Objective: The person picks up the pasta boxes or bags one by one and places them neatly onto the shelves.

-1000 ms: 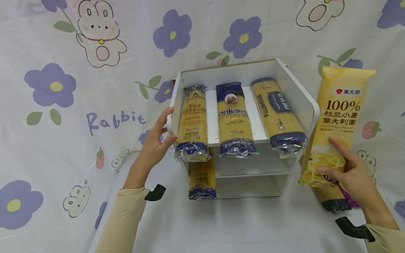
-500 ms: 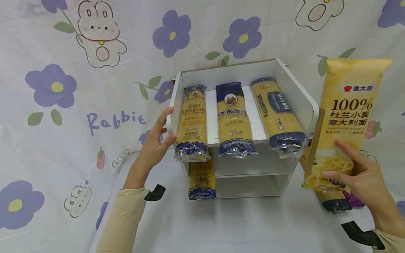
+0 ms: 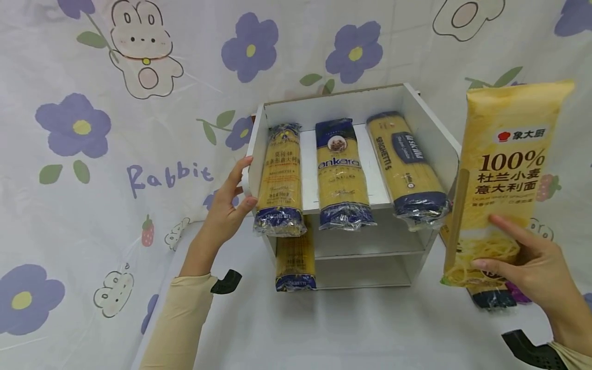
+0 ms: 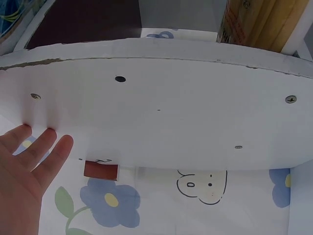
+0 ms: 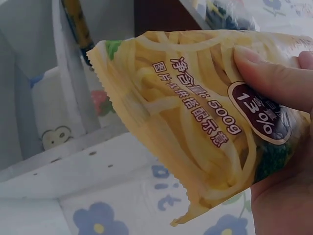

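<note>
My right hand (image 3: pixel 532 267) grips a yellow pasta packet (image 3: pixel 506 154) near its bottom end, thumb on the front, and the packet stands nearly upright beside the shelf's right side. In the right wrist view the packet's crimped lower end (image 5: pixel 142 127) points left. At the white shelf unit (image 3: pixel 416 252), my left hand (image 3: pixel 226 205) touches the left side panel. Its straight fingertips rest against that panel's outer face (image 4: pixel 161 112) in the left wrist view. On the top shelf lie three spaghetti packs: a left one (image 3: pixel 282 180), a middle one (image 3: pixel 342 174) and a right one (image 3: pixel 407 164).
One more spaghetti pack (image 3: pixel 296 262) sticks out from a lower level at the left. Behind my right hand, a blue-ended pasta pack (image 3: pixel 492 299) and a purple package (image 3: pixel 519 293) lie on the white table surface (image 3: pixel 351 329). A flower-and-rabbit patterned cloth (image 3: pixel 185 118) hangs behind.
My right hand has moved right with the yellow pasta packet and lifted it slightly, nearer the camera, then drawn it a little back left. The left hand stays on the side panel.
</note>
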Demonstrator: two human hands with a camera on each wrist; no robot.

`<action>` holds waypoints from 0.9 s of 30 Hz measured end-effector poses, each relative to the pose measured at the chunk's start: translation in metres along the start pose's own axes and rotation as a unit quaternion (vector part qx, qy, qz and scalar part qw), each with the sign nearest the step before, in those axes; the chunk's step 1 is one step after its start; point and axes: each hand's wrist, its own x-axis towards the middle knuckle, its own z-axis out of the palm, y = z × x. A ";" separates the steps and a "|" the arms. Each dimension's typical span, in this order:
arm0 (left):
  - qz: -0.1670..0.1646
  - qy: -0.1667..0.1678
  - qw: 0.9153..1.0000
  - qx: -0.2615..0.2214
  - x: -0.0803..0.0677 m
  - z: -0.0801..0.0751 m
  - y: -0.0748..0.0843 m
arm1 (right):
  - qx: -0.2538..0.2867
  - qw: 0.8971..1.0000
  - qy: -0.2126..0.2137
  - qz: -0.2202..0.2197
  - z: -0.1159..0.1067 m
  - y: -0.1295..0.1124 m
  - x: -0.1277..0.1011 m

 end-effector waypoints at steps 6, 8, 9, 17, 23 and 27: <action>-0.003 -0.003 1.000 0.002 0.000 0.001 0.001 | 0.001 0.999 -0.032 -0.014 0.007 -0.008 -0.002; -0.004 -0.001 1.000 0.005 -0.001 0.000 0.002 | 0.009 0.998 -0.049 -0.025 0.009 -0.010 -0.003; -0.005 -0.001 1.000 0.006 -0.001 0.000 0.002 | 0.014 0.997 -0.061 -0.035 0.010 -0.010 -0.002; -0.009 -0.004 1.000 0.007 -0.001 -0.001 0.002 | -0.002 0.991 -0.116 -0.062 0.015 -0.013 -0.004; -0.006 -0.001 1.000 0.002 0.000 0.000 0.002 | -0.054 0.983 -0.162 -0.066 0.024 -0.012 -0.004; -0.005 -0.002 1.000 0.004 0.000 -0.001 0.002 | -0.087 0.978 -0.175 -0.076 0.033 -0.011 -0.003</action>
